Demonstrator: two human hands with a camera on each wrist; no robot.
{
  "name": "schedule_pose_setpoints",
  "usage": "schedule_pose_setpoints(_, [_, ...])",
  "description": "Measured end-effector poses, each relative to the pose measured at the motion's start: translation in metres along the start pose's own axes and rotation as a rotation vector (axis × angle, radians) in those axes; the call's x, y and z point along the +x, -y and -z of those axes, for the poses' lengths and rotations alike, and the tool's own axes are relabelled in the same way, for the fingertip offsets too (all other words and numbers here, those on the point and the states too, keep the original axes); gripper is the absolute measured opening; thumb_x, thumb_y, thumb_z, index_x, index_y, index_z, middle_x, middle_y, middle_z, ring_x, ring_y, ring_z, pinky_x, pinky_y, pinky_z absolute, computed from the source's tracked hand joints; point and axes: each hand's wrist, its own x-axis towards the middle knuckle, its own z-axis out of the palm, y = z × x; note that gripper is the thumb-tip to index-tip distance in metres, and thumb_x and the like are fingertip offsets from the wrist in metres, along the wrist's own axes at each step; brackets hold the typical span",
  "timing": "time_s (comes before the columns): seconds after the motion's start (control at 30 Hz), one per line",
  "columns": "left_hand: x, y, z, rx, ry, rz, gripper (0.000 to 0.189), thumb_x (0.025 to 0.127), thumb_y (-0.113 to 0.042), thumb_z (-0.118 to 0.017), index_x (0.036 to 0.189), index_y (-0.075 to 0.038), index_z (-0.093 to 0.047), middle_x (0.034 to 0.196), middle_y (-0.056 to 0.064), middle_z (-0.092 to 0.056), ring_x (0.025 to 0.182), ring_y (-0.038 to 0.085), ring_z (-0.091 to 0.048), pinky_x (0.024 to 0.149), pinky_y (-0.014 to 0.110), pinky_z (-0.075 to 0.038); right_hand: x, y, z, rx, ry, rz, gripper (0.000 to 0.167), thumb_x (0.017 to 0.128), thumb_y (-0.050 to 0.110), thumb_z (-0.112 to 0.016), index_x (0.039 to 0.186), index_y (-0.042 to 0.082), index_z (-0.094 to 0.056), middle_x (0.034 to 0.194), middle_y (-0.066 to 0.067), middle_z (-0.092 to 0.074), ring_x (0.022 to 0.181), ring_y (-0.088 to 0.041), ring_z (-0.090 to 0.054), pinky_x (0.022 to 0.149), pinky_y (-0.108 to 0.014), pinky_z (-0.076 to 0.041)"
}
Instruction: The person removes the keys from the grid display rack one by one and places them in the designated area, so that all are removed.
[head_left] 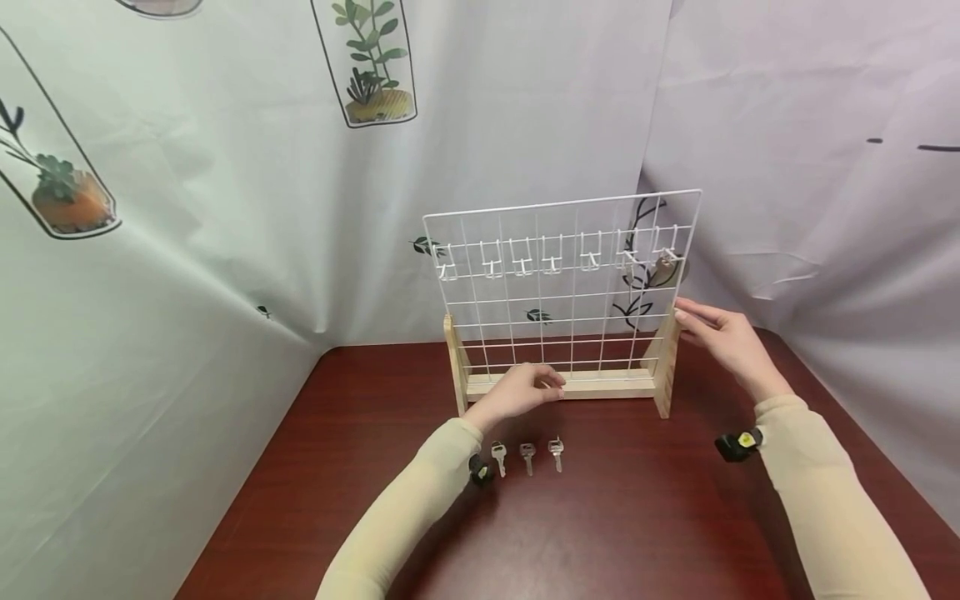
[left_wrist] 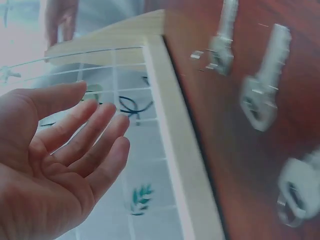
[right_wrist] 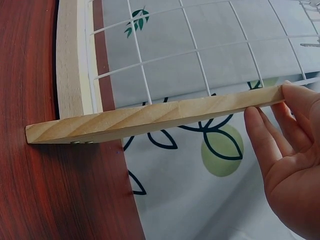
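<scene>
A white wire grid rack (head_left: 573, 297) stands on a pale wooden base with wooden side supports. My right hand (head_left: 726, 340) pinches the upper end of the right wooden support (right_wrist: 160, 116) between thumb and fingers. In front of the grid's lower part, my left hand (head_left: 522, 390) hovers with relaxed, slightly bent fingers and holds nothing. In the left wrist view its palm and fingers (left_wrist: 107, 150) show bare. Three metal keys, a left one (head_left: 498, 457), a middle one (head_left: 528, 457) and a right one (head_left: 556, 455), lie in a row on the table below that hand.
Several white hooks (head_left: 552, 265) hang in a row along the grid's upper part; details at the rightmost ones are too small to tell. The dark red wooden table (head_left: 615, 517) meets a pale cloth (head_left: 225, 167) with printed plants behind and at the sides.
</scene>
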Motion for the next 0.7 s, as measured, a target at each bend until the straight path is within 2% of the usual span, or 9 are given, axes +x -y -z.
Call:
schedule_pose_setpoints(0.33, [0.015,-0.037,0.017,-0.05,-0.139,-0.068,0.025,0.098,-0.029,-0.067,0.118,-0.015,-0.073,0.112,-0.004,-0.073,0.095,0.005,-0.067,0.085,0.023,-0.051,0.001,-0.001,0.002,-0.013,0.002,-0.002,0.054,0.103,0.023,-0.059,0.145,-0.008,-0.045,0.149,-0.01,-0.049,0.102,0.011,-0.062,0.084,-0.016,-0.052])
schedule_pose_setpoints(0.53, [0.023,-0.053,0.019,-0.164,-0.197,-0.112,0.03,0.099,-0.033,-0.066,0.122,-0.015,-0.072,0.113,-0.005,-0.073,0.099,0.003,-0.066,0.081,0.022,-0.054,0.0,-0.001,0.0,0.01,0.003,0.007,0.054,0.103,0.022,-0.06,0.144,-0.01,-0.046,0.144,0.0,-0.054,0.101,0.009,-0.064,0.084,-0.017,-0.053])
schedule_pose_setpoints(0.7, [0.03,-0.067,0.019,-0.229,-0.236,-0.14,0.034,0.098,-0.036,-0.067,0.124,-0.015,-0.071,0.113,-0.007,-0.073,0.103,0.003,-0.065,0.083,0.023,-0.054,0.0,-0.001,0.0,0.024,0.004,0.012,0.054,0.103,0.022,-0.06,0.144,-0.011,-0.046,0.134,0.012,-0.059,0.1,0.008,-0.064,0.084,-0.017,-0.053])
